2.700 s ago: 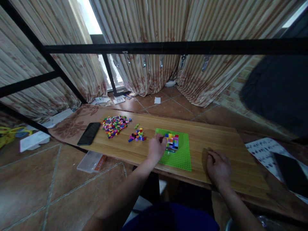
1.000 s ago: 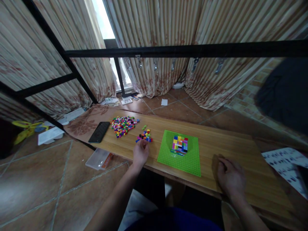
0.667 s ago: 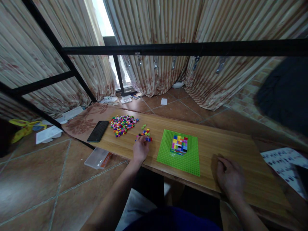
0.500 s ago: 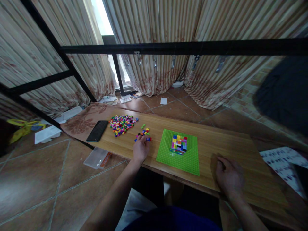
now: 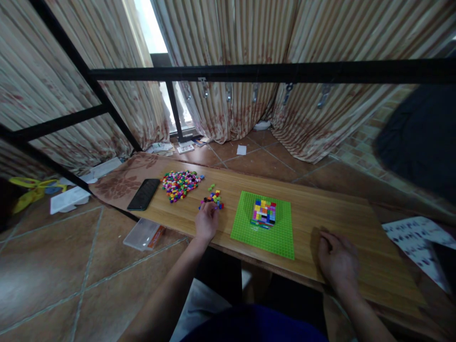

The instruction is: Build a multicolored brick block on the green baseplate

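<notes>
A green baseplate (image 5: 274, 237) lies on the wooden table (image 5: 331, 213), with a small block of many-coloured bricks (image 5: 264, 212) built on it. Left of the plate is a small cluster of loose bricks (image 5: 213, 196), and farther left a bigger pile of bricks (image 5: 180, 182). My left hand (image 5: 206, 222) rests on the table just in front of the small cluster, fingers curled at its near edge; whether a brick is between them I cannot make out. My right hand (image 5: 337, 262) lies on the table right of the plate, fingers loosely curled, holding nothing I can see.
A black phone (image 5: 144, 194) lies at the table's left end. A black metal frame bar (image 5: 270, 72) crosses above the table. On the tiled floor are a clear plastic box (image 5: 143, 234), papers (image 5: 67, 199) and curtains behind. A printed sheet (image 5: 416, 236) sits at right.
My left hand left the brick block on the baseplate and moved left to the small loose cluster, where it stays. My right hand has hardly moved. The camera shifted slightly.
</notes>
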`<state>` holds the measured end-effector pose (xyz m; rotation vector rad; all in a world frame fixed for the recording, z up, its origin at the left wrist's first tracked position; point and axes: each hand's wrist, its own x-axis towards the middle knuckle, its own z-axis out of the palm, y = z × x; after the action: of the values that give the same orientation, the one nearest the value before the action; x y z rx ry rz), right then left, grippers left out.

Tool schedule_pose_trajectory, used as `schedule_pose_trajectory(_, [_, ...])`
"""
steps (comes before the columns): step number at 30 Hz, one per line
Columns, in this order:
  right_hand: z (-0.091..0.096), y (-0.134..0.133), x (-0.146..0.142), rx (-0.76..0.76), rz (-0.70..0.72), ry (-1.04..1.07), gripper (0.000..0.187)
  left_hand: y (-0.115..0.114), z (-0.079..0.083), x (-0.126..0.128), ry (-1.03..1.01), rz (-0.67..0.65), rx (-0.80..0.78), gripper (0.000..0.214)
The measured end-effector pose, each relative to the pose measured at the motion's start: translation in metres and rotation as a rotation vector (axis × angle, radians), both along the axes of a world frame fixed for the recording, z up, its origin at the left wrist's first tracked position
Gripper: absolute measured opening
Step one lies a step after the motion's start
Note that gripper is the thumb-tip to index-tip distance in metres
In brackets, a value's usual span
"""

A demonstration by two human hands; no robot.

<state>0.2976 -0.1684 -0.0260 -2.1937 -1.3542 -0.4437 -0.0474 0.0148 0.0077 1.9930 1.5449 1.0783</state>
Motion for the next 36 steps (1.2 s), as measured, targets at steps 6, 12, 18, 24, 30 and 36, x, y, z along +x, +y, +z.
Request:
schedule_pose_trajectory(6, [0.000,0.000,-0.001,0.027,0.018,-0.001,0.040,-0.003,0.001,0.000,-0.229,-0.011,-0.078,0.014])
schedule_pose_trajectory(12, [0.000,0.001,-0.001,0.027,0.008,0.012,0.039,-0.011,0.004,0.003,-0.398,-0.018,-0.142,0.017])
schedule_pose_trajectory(18, [-0.001,0.000,0.000,0.015,0.023,0.026,0.040,-0.027,0.007,0.019,-0.469,-0.121,-0.285,0.018])
schedule_pose_trajectory(24, [-0.003,0.001,0.000,0.051,0.015,0.022,0.038,-0.040,0.019,0.045,-0.553,-0.284,-0.405,0.021])
schedule_pose_trajectory(30, [-0.002,0.001,-0.001,0.048,0.023,0.023,0.037,-0.035,0.029,0.066,-0.538,-0.335,-0.346,0.018])
schedule_pose_trajectory(36, [-0.004,0.001,0.000,0.052,0.018,0.021,0.035,-0.028,0.036,0.076,-0.440,-0.367,-0.311,0.014])
